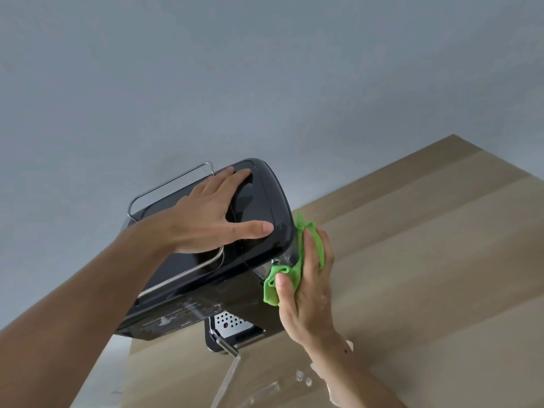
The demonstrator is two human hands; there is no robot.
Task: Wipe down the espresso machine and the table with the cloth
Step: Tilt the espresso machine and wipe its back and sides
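Observation:
A black espresso machine (259, 201) with a chrome rail around its top stands on a light wooden table (426, 260). My left hand (215, 213) lies flat on the machine's top, fingers spread, holding nothing. My right hand (306, 287) presses a bunched green cloth (282, 275) against the machine's right side wall, near its upper edge. Below the machine's body, the perforated metal drip tray (228, 320) and a chrome steam wand (228, 347) show.
A grey floor (206, 83) fills the upper and left part of the view beyond the table's edge. A clear plastic piece (250, 390) lies on the table near the bottom, below the steam wand.

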